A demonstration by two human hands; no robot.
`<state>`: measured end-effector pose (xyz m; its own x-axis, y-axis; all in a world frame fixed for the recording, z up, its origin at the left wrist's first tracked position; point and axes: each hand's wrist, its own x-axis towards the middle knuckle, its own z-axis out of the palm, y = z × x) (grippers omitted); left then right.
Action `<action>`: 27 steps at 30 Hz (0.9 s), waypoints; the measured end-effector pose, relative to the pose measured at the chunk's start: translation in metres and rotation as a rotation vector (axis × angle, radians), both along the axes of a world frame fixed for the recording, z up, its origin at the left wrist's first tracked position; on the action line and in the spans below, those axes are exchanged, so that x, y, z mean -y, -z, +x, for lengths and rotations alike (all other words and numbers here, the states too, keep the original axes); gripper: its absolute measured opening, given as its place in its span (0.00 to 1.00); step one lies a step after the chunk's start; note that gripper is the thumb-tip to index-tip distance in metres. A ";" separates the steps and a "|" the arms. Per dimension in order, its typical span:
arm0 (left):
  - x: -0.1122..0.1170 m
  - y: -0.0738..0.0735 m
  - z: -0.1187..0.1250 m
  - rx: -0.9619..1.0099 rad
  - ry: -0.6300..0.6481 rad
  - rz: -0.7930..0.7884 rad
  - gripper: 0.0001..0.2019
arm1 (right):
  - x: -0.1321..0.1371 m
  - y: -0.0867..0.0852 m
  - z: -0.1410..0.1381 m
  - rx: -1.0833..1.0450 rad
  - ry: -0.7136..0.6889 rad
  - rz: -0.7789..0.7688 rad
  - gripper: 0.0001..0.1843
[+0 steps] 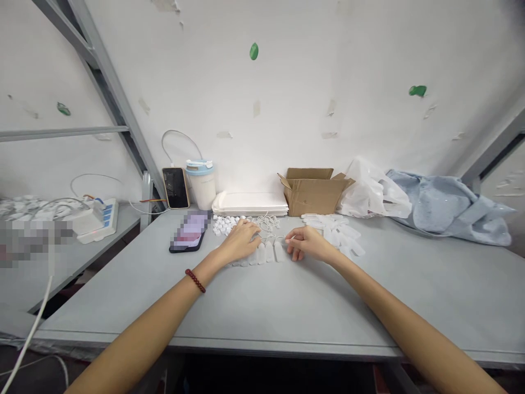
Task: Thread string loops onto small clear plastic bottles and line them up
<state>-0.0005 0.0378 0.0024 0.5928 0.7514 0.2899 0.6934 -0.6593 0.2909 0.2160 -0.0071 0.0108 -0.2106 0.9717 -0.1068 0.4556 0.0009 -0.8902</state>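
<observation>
My left hand (240,241) reaches low over the table, its fingers stretched forward and the thumb apart. Under and beside it lie a small heap of white cube-like pieces (221,225) and a tangle of thin white cords (268,221). A row of flat, translucent white pieces with rounded tops (269,252) runs along the table between my hands, partly covered by the left one. At the right end of that row is my right hand (308,244), fingers curled and thumb and forefinger close together. Whatever sits between those fingertips is too small to make out.
More translucent pieces (338,232) lie piled to the right. Behind stand a cardboard box (315,196), a white stack (256,204), a plastic bag (371,191) and blue cloth (443,202). Leftward are a cup (202,186), two phones (191,232) and a power strip (98,221).
</observation>
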 end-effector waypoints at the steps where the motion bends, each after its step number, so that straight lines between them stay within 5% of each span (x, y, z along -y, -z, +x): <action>1: 0.001 -0.001 0.000 -0.005 -0.007 -0.019 0.15 | 0.000 0.000 -0.001 -0.022 -0.006 -0.015 0.04; 27: 0.003 -0.012 0.003 0.422 -0.105 0.066 0.15 | 0.004 0.002 -0.008 -0.179 0.021 -0.111 0.02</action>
<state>0.0023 0.0344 0.0146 0.3338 0.7726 0.5401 0.5867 -0.6187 0.5225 0.2076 -0.0108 0.0092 -0.2154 0.9604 -0.1764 0.2888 -0.1099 -0.9510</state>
